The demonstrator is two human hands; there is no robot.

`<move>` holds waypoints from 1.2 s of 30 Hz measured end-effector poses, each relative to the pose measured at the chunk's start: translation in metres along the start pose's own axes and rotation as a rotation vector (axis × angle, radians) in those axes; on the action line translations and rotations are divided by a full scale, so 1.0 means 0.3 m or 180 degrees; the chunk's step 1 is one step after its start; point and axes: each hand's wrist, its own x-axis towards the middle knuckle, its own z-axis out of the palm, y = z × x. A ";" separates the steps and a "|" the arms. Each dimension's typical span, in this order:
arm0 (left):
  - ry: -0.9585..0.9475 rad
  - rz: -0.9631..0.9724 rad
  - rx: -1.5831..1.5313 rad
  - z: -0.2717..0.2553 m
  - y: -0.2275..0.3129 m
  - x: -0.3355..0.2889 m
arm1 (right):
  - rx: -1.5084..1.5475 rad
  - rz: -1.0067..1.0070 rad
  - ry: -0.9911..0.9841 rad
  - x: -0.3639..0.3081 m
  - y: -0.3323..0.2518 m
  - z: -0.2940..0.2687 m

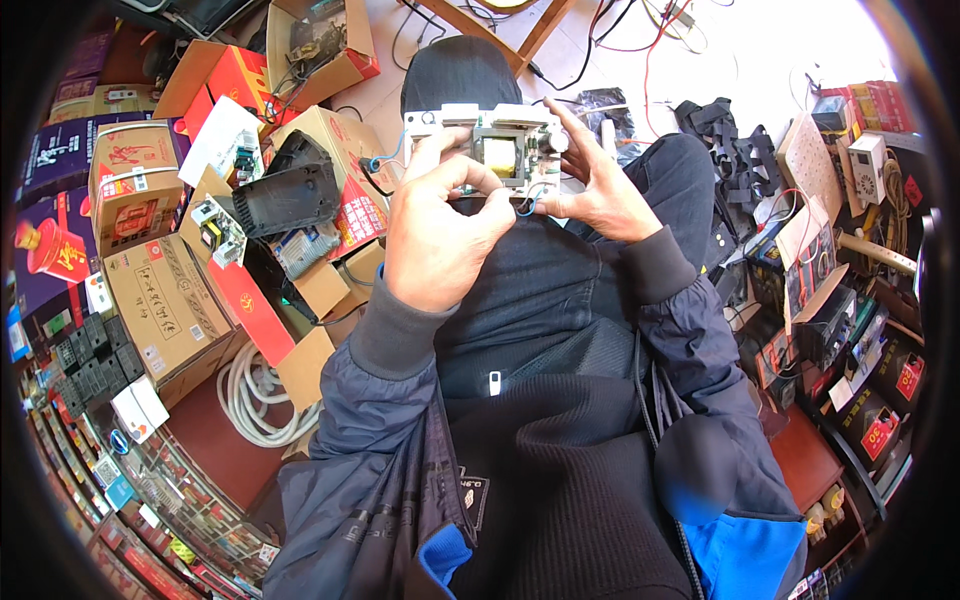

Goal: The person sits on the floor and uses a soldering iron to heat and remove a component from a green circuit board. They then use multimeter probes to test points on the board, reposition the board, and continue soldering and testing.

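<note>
Black-cuffed left hand [435, 235] and right hand [607, 192] grip the circuit board [500, 156] at opposite ends above the lap [530, 275]; a slack hold could drop it, and its looping blue wire [376, 164] could snag on the carton [325, 130] left of the lap.

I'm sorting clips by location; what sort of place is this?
Probably an electronics repair shop or workroom: the left hand and right hand hold a circuit board, another board sits among cardboard boxes, and white cable lies coiled nearby.

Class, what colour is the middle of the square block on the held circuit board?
Yellow: the block's middle shows best in the head view.
</note>
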 end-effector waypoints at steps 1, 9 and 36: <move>0.0042 0.0048 0.0034 0.002 -0.008 -0.002 | 0.0025 -0.0010 0.0007 -0.001 0.004 0.000; 0.0345 0.0189 -0.0108 0.007 -0.027 -0.039 | -0.0328 0.0202 0.0238 -0.046 0.005 -0.010; -0.0842 -0.1839 -0.3307 0.189 -0.101 -0.142 | -0.2016 -0.0856 0.0986 -0.262 -0.177 0.132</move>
